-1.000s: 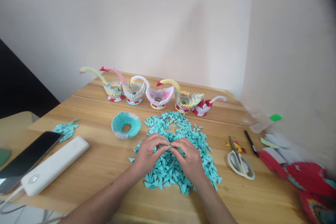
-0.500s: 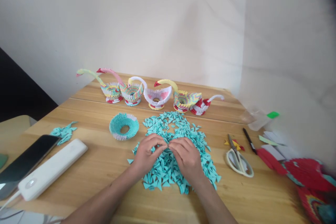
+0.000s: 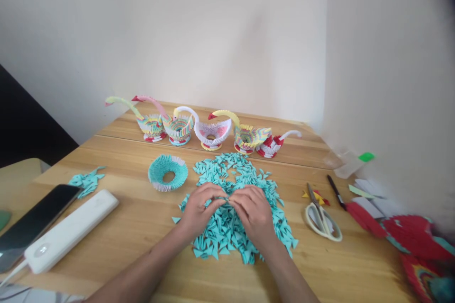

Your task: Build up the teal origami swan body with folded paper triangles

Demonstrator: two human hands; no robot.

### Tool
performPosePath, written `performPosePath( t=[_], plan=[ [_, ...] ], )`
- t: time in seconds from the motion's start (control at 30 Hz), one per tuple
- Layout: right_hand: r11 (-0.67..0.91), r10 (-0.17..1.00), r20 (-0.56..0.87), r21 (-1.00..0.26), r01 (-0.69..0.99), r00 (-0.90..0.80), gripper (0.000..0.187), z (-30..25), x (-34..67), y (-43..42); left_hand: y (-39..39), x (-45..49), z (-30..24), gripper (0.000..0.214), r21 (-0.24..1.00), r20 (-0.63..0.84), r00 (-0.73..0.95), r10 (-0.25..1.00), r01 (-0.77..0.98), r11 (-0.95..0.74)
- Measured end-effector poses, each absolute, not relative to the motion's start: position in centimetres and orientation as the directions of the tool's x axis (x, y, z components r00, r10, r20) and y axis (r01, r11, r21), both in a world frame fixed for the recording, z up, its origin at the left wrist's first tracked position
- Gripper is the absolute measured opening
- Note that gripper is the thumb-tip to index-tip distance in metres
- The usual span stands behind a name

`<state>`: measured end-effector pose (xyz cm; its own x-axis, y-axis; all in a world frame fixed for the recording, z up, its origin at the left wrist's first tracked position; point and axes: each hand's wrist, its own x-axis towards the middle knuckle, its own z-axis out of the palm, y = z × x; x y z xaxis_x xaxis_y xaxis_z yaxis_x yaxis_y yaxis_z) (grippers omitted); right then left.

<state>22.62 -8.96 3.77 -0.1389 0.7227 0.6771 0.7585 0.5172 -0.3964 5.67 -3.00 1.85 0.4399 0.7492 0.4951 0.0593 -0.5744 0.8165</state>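
A heap of small teal folded paper triangles point(image 3: 236, 180) covers the middle of the wooden table point(image 3: 135, 220). My left hand point(image 3: 199, 212) and my right hand point(image 3: 253, 214) rest on top of the heap, fingers curled, their fingertips meeting in a pinch over some teal pieces. What exactly sits between the fingertips is too small to make out. A teal ring-shaped bowl of joined pieces point(image 3: 168, 173) stands just left of the heap.
A row of paper swans point(image 3: 209, 130) lines the back of the table. Scissors point(image 3: 323, 215) and a black pen point(image 3: 335, 191) lie to the right, red paper pieces point(image 3: 408, 234) beyond. A white power bank point(image 3: 69, 231), a phone point(image 3: 33, 222) and more teal pieces point(image 3: 85, 180) lie left.
Both hands stay on the heap, fingertips together with only slight finger shifts. The view has drifted a little, nothing else has moved.
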Motion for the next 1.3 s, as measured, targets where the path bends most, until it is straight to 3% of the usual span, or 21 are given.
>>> performPosePath(
  t=[0.2,0.57,0.8,0.9,1.0,1.13,1.23,1.3],
  plan=[
    [0.513,0.726,0.682,-0.448,0.732,-0.091,0.008,3.8,22.4,-9.0,-2.9,5.9,2.0,0.012,0.868,0.417,0.472,0.777,0.049,-0.495],
    [0.465,0.797,0.598,-0.518,0.718,-0.084,0.012,3.2,22.4,-8.7,-3.0,5.9,2.1,0.015,0.866,0.405,0.491,0.771,0.065,-0.497],
    [0.440,0.817,0.574,-0.549,0.711,-0.062,0.013,2.2,22.4,-8.2,-2.6,6.3,1.9,0.014,0.903,0.362,0.428,0.828,0.059,-0.425],
    [0.397,0.850,0.526,-0.591,0.702,-0.037,0.017,2.7,22.4,-8.2,-2.8,5.1,3.4,0.014,0.908,0.313,0.465,0.828,0.111,-0.405],
    [0.286,0.915,0.403,-0.679,0.676,0.017,0.019,3.8,22.2,-7.6,-3.1,1.4,5.0,0.029,0.851,0.336,0.477,0.812,0.217,-0.479],
    [0.170,0.977,0.210,-0.861,0.479,0.030,0.022,4.5,20.6,-4.8,-2.8,-5.3,3.2,0.030,0.799,0.443,0.103,0.890,0.406,-0.445],
    [0.060,0.997,0.065,-0.988,0.142,0.033,0.028,3.7,18.5,-1.7,-1.7,-8.4,-0.6,0.052,0.824,0.366,-0.059,0.929,0.485,-0.293],
    [-0.047,0.996,-0.055,-0.993,-0.109,0.071,0.032,2.8,17.2,0.4,-0.6,-9.2,-2.6,0.065,0.828,0.281,-0.059,0.958,0.519,-0.211]
  ],
)
